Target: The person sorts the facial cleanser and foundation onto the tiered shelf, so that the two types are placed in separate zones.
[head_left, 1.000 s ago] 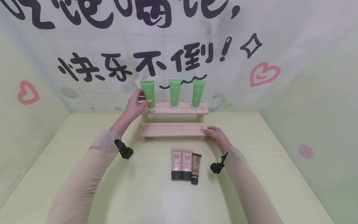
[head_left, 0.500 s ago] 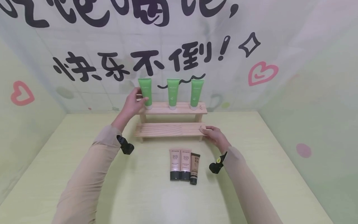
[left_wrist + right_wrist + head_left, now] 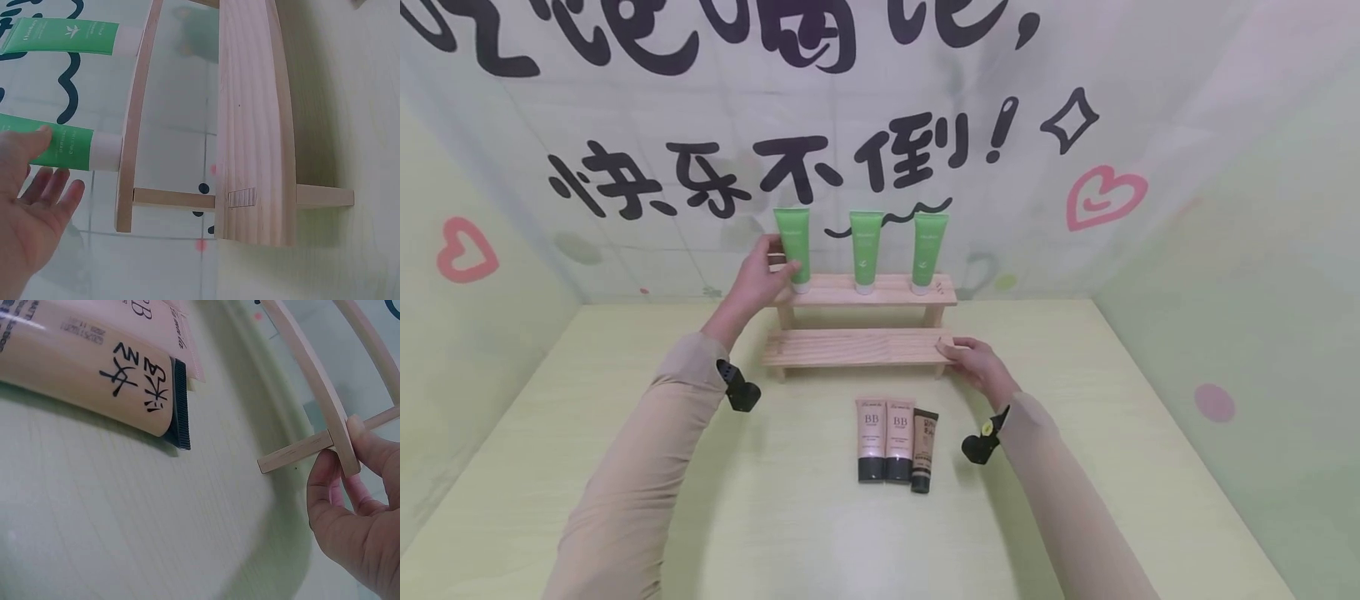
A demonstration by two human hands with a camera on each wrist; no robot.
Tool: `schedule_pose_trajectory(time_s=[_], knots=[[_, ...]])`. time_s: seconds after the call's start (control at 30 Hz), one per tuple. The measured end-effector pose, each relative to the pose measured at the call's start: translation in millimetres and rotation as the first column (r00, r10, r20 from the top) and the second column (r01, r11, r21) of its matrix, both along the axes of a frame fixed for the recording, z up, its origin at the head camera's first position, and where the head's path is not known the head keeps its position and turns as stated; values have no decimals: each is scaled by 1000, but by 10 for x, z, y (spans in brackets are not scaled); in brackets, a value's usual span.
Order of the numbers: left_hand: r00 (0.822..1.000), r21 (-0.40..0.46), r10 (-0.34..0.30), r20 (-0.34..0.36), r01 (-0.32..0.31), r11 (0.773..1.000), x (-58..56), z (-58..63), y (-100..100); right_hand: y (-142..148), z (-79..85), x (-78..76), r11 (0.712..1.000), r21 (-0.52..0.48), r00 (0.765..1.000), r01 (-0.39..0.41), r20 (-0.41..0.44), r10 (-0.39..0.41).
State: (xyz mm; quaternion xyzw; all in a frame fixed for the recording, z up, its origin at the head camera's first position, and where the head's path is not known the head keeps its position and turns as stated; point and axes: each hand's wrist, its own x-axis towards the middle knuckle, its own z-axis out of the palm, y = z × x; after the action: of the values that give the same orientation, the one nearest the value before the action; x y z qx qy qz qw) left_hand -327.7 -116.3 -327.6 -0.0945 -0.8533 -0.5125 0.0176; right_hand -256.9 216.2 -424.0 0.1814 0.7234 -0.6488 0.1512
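On the upper tier of a two-tier wooden rack point(image 3: 857, 346) stand three green tubes, caps down. My left hand point(image 3: 758, 277) holds the leftmost green tube point(image 3: 793, 237), thumb across its front and the other fingers partly hidden behind it. The middle green tube point(image 3: 866, 246) and the right green tube point(image 3: 928, 246) stand apart from it. At the right end of the lower tier, my right hand point(image 3: 979, 365) pinches the board's edge between thumb and fingers, as the right wrist view shows with that hand point(image 3: 362, 519) close up.
In front of the rack, two pink BB cream tubes point(image 3: 871, 429) and a smaller tan tube point(image 3: 923, 446) lie side by side on the pale table point(image 3: 790, 517). A wall with black lettering point(image 3: 797, 167) rises close behind the rack. Side walls stand left and right.
The leftmost green tube has shifted slightly back and left on the upper tier, with my left hand on it. My right hand keeps its hold on the rack.
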Motion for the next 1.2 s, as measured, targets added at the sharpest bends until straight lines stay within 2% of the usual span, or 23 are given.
schedule_pose_trajectory(time_s=[0.13, 0.23, 0.43, 0.63, 0.9, 1.2], knots=[[999, 30, 22, 40, -23, 999, 35, -1, -33, -10, 8, -17, 1000, -9, 1000, 8, 1, -8], [998, 17, 25, 54, -25, 1000, 90, -13, -74, -17, 16, -20, 1000, -16, 1000, 13, -1, -13], [996, -12, 27, 85, -26, 1000, 271, -70, -156, -31, 23, -20, 1000, -2, 1000, 1, -5, -1], [996, -21, 43, 83, -42, 999, 449, -141, -118, -32, 32, -39, 1000, -5, 1000, 11, -1, -11], [990, -15, -34, 133, 36, 999, 706, -338, -17, -17, 60, -8, 1000, -26, 1000, -13, -5, 13], [969, -60, -145, 201, 160, 985, 1014, -629, 169, -20, 48, 40, 1000, -16, 1000, -7, -4, 7]])
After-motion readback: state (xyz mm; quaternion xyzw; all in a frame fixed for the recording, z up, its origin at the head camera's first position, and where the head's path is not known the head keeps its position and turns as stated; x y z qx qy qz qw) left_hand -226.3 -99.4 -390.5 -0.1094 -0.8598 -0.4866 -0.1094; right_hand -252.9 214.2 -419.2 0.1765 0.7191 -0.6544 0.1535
